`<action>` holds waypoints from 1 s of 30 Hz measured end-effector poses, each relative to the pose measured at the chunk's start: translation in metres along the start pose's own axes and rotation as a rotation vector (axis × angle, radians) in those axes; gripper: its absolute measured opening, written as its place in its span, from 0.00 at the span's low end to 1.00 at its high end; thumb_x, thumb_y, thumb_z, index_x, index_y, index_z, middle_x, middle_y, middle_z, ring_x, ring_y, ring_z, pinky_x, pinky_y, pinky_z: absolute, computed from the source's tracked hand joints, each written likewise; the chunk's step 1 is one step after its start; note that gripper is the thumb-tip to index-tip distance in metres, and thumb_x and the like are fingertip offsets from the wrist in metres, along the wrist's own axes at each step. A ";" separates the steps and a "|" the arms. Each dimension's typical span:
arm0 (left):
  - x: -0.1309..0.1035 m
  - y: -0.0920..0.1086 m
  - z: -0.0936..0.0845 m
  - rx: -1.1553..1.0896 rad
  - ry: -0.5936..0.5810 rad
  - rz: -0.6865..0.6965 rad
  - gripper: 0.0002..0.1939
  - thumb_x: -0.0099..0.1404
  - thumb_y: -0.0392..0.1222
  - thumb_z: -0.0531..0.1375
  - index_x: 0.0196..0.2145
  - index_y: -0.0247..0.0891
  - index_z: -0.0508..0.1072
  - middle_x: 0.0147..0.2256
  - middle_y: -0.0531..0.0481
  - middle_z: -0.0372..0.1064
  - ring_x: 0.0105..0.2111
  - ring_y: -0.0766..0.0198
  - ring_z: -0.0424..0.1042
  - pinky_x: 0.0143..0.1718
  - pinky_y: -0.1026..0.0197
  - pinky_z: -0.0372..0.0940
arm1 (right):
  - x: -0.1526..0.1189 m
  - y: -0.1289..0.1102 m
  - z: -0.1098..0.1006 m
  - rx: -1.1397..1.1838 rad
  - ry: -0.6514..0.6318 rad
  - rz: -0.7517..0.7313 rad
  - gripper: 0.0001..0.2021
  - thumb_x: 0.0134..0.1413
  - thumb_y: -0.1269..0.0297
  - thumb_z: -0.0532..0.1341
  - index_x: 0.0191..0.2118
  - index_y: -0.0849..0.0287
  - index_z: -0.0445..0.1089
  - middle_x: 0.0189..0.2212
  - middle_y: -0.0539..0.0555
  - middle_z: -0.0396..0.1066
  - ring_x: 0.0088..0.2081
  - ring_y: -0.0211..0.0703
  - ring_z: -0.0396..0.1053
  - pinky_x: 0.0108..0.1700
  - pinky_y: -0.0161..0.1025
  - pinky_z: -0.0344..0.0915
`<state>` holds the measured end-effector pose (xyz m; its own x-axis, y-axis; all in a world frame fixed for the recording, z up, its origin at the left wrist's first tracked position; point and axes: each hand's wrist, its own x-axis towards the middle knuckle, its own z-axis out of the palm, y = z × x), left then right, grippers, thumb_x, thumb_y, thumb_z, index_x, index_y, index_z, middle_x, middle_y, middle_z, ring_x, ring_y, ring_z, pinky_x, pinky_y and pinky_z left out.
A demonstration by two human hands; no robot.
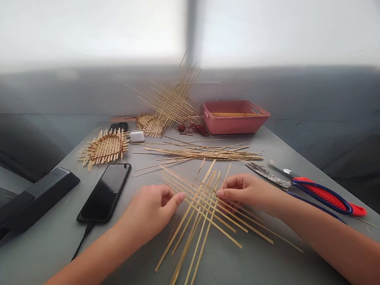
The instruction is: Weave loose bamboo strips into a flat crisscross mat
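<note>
A loose lattice of pale bamboo strips (203, 203) lies on the grey table in front of me, its strips crossing on the diagonal. At its left edge my left hand (157, 208) pinches the strips between thumb and fingers. My right hand (246, 193) grips the right side of the lattice, thumb on top and the other fingers partly hidden behind and under the strips. Long strip ends fan out toward me below both hands. Just beyond the lattice rests a bundle of thin bamboo strips (207, 152).
Scissors (275, 179) and a red-handled cutter (332, 197) lie at right. Left are a phone (105, 193), a black power strip (36, 198) and a woven piece (106, 147). Behind stand a larger woven lattice (173, 100), a pink basket (234, 126), dark red cord (193, 128) and a white case (137, 136).
</note>
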<state>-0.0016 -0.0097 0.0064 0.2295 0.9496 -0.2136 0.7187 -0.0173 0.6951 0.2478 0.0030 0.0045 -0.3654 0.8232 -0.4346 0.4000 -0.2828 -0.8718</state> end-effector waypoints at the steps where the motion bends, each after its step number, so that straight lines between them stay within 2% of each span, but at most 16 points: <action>1: -0.001 0.001 -0.003 0.156 0.024 0.009 0.25 0.63 0.61 0.52 0.21 0.38 0.70 0.19 0.50 0.68 0.23 0.61 0.66 0.25 0.61 0.53 | -0.001 0.000 0.001 -0.099 0.025 0.012 0.17 0.47 0.49 0.64 0.24 0.61 0.68 0.22 0.51 0.72 0.24 0.37 0.65 0.29 0.35 0.61; 3: -0.004 0.004 -0.005 0.336 0.048 0.030 0.24 0.65 0.58 0.49 0.21 0.39 0.68 0.19 0.50 0.67 0.23 0.61 0.65 0.25 0.60 0.51 | -0.005 0.000 0.003 -0.350 0.084 0.010 0.19 0.52 0.49 0.60 0.22 0.60 0.67 0.19 0.50 0.70 0.21 0.36 0.61 0.26 0.35 0.56; 7: -0.009 0.005 0.007 0.332 0.075 0.162 0.13 0.65 0.50 0.52 0.32 0.40 0.69 0.32 0.49 0.73 0.32 0.58 0.70 0.31 0.60 0.57 | -0.014 0.000 0.004 -0.835 0.233 -0.144 0.20 0.55 0.50 0.57 0.19 0.57 0.66 0.17 0.51 0.67 0.20 0.37 0.58 0.24 0.37 0.49; 9: -0.012 0.003 0.016 0.308 0.086 0.255 0.10 0.65 0.47 0.53 0.38 0.40 0.69 0.38 0.47 0.72 0.38 0.56 0.70 0.36 0.58 0.60 | -0.016 0.000 0.004 -0.921 0.351 -0.293 0.19 0.58 0.51 0.56 0.21 0.57 0.66 0.17 0.51 0.66 0.21 0.39 0.59 0.25 0.37 0.51; 11: -0.014 0.001 0.024 0.285 0.101 0.328 0.11 0.65 0.47 0.54 0.42 0.40 0.68 0.42 0.45 0.71 0.42 0.54 0.69 0.41 0.55 0.62 | -0.014 0.000 0.005 -0.896 0.413 -0.518 0.17 0.61 0.54 0.54 0.25 0.56 0.68 0.21 0.52 0.69 0.24 0.40 0.63 0.28 0.38 0.57; 13: -0.014 -0.002 0.030 0.273 0.115 0.375 0.15 0.64 0.48 0.56 0.46 0.39 0.66 0.45 0.43 0.69 0.45 0.51 0.68 0.44 0.52 0.62 | -0.006 0.001 0.007 -0.851 0.350 -0.755 0.12 0.62 0.56 0.55 0.32 0.57 0.70 0.29 0.55 0.72 0.33 0.43 0.67 0.37 0.40 0.63; 15: -0.014 -0.003 0.034 0.273 0.118 0.396 0.20 0.62 0.50 0.59 0.49 0.38 0.65 0.46 0.42 0.69 0.47 0.50 0.66 0.47 0.50 0.62 | 0.004 0.003 0.010 -0.862 0.206 -0.889 0.11 0.60 0.57 0.59 0.42 0.58 0.71 0.40 0.59 0.73 0.43 0.47 0.68 0.47 0.43 0.64; 17: -0.013 -0.004 0.037 0.282 0.097 0.390 0.23 0.60 0.49 0.61 0.50 0.37 0.65 0.47 0.42 0.69 0.47 0.48 0.66 0.47 0.48 0.62 | 0.013 0.005 0.011 -0.921 0.082 -0.897 0.18 0.57 0.56 0.62 0.50 0.59 0.68 0.48 0.61 0.70 0.51 0.50 0.65 0.54 0.47 0.60; 20: -0.013 -0.003 0.039 0.292 0.048 0.362 0.25 0.59 0.48 0.63 0.51 0.36 0.64 0.47 0.41 0.69 0.47 0.48 0.66 0.47 0.48 0.63 | 0.021 0.006 0.012 -0.983 -0.003 -0.781 0.26 0.55 0.52 0.63 0.56 0.58 0.64 0.52 0.61 0.67 0.54 0.53 0.62 0.57 0.51 0.58; 23: -0.014 -0.002 0.041 0.295 0.033 0.337 0.24 0.60 0.48 0.62 0.51 0.36 0.65 0.46 0.41 0.69 0.47 0.47 0.66 0.47 0.47 0.63 | 0.019 0.004 0.013 -0.989 -0.036 -0.711 0.27 0.53 0.49 0.63 0.55 0.58 0.65 0.50 0.61 0.66 0.53 0.52 0.62 0.56 0.50 0.59; 30: -0.011 -0.001 0.040 0.196 -0.027 0.317 0.25 0.55 0.48 0.66 0.48 0.38 0.66 0.44 0.44 0.69 0.46 0.49 0.66 0.45 0.49 0.63 | 0.012 0.003 0.015 -0.996 -0.039 -0.695 0.26 0.51 0.47 0.63 0.52 0.56 0.68 0.45 0.59 0.67 0.46 0.50 0.63 0.51 0.49 0.62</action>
<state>0.0213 -0.0322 -0.0194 0.4764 0.8787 -0.0286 0.7203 -0.3715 0.5858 0.2320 0.0049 -0.0072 -0.7772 0.6283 0.0352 0.5728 0.7295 -0.3737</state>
